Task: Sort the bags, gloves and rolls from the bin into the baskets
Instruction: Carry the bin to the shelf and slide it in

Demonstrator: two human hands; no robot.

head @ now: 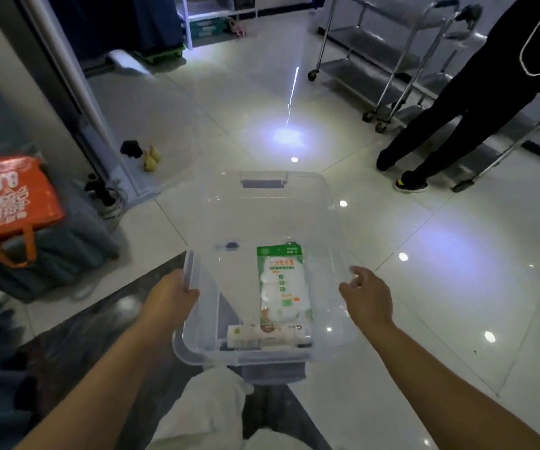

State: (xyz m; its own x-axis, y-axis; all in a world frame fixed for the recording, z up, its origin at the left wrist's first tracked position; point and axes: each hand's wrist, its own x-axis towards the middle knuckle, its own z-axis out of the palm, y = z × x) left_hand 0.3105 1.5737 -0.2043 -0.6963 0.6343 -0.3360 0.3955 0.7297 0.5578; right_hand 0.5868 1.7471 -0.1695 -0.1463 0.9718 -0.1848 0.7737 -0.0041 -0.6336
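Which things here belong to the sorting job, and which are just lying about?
Job: clear plastic bin, gripped at its rim by the left hand; open right hand at the opposite rim; green-and-white glove packet and a white roll pack inside the bin.

Lying about: orange bag, steel trolleys, bystander's legs, small yellow items on the floor.

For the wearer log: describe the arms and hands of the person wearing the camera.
Both forearms are bare with no sleeves in view. The left hand and right hand wear no gloves, and no rings, watch or wristband show. No markings are visible.
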